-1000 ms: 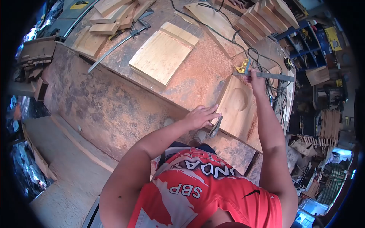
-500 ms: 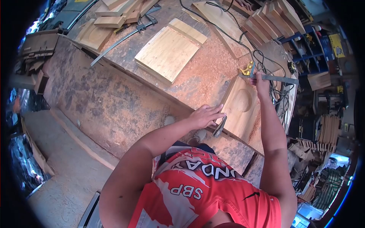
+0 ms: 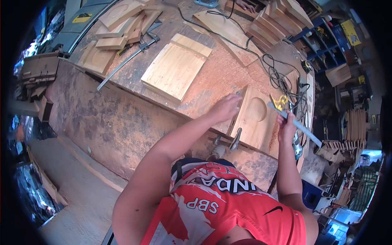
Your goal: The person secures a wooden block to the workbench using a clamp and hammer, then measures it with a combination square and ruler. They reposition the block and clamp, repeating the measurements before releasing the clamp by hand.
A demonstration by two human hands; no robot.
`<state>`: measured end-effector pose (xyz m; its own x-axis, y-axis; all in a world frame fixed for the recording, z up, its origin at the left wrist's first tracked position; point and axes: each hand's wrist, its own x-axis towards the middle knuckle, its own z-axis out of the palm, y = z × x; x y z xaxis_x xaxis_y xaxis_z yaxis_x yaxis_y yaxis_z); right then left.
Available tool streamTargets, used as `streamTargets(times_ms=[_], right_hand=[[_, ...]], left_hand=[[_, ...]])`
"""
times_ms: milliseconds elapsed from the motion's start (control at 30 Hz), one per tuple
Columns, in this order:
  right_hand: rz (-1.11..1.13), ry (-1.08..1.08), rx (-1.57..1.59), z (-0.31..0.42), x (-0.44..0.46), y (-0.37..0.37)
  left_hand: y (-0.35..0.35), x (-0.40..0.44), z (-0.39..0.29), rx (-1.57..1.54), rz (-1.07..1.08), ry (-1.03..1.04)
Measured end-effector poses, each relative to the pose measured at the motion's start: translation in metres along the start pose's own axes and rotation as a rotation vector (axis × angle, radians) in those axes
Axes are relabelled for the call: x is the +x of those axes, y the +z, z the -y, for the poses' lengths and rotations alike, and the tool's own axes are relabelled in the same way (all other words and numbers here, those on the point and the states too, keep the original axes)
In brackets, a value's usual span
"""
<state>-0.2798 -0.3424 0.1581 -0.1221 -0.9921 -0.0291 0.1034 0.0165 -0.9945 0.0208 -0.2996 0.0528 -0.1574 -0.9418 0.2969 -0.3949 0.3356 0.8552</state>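
Sawdust (image 3: 222,75) is covering much of the workshop table (image 3: 130,75), with black cables (image 3: 277,75) snaking over its right side and stacked boards (image 3: 281,22) leaning at the far end. Front and centre, the recessed board (image 3: 245,128) is lying at the table's near edge, its round hollow facing up, and the metal clamp (image 3: 235,140) is sitting at its near end just as it was a second ago. And the hands are shifting! The left hand (image 3: 226,108), beside that clamp a moment earlier, is now hovering farther up by the board's left edge. It's showing blurred (so I'm not able to tell whether its fingers are together or apart, or whether they're touching the wood). Over on the other side, the right hand (image 3: 287,124) is keeping its fingers clamped on the yellow-headed square (image 3: 279,103). Earlier the square was lying across by the board's far corner, blade running nearly level to the right; now it's standing off the board's right side, nearer the body, its blade slanting down toward the lower right. Left of all this, the pale flat panel (image 3: 175,69) is staying put on the table.
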Motion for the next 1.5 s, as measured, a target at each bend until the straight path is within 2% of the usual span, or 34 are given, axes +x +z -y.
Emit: streamTargets(times_ms=[33,100,133,167,233,433,600,767,933,1033,1133,1300,1367,1433,1500], right_hand=[[-0.091,0.018,-0.017,0.002,-0.014,-0.008],[-0.251,0.027,-0.030,-0.003,-0.033,-0.017],[-0.257,0.010,-0.004,-0.004,-0.041,-0.023],[-0.288,-0.005,0.008,-0.004,-0.046,-0.030],[-0.318,-0.015,0.013,0.005,-0.057,-0.045],[-0.419,-0.069,0.082,0.031,-0.092,-0.092],[-0.458,-0.112,0.129,0.022,-0.089,-0.118],[-0.319,-0.072,0.179,0.021,-0.053,-0.135],[-0.191,-0.088,0.210,0.015,-0.026,-0.136],[-0.103,-0.042,0.194,0.012,-0.017,-0.134],[-0.074,-0.005,0.179,0.004,-0.014,-0.132],[0.010,0.004,0.158,0.007,0.002,-0.086],[0.004,0.023,0.126,0.002,0.016,-0.055],[0.052,0.051,0.156,-0.005,0.031,-0.025],[0.095,0.046,0.079,-0.012,0.049,0.003]], left_hand=[[0.002,0.020,-0.001,-0.007,-0.089,-0.041],[0.017,0.061,0.010,0.033,-0.063,-0.071],[0.017,0.082,0.018,0.055,-0.042,-0.123],[0.015,0.097,0.018,0.095,-0.036,-0.093],[0.021,0.116,0.010,0.107,0.075,-0.220],[0.028,0.152,0.023,0.290,0.217,-0.191],[0.028,0.152,0.010,0.405,0.191,-0.252],[0.025,0.146,-0.011,0.472,0.142,-0.392],[0.033,0.147,-0.004,0.572,0.132,-0.383],[0.038,0.145,-0.014,0.480,0.159,-0.346],[0.038,0.147,-0.023,0.419,0.177,-0.421],[0.032,0.146,-0.022,0.389,0.238,-0.469],[0.037,0.125,-0.030,0.409,0.110,-0.417],[0.023,0.090,-0.021,0.245,0.151,-0.414],[0.004,0.041,-0.033,0.268,0.292,-0.091]])
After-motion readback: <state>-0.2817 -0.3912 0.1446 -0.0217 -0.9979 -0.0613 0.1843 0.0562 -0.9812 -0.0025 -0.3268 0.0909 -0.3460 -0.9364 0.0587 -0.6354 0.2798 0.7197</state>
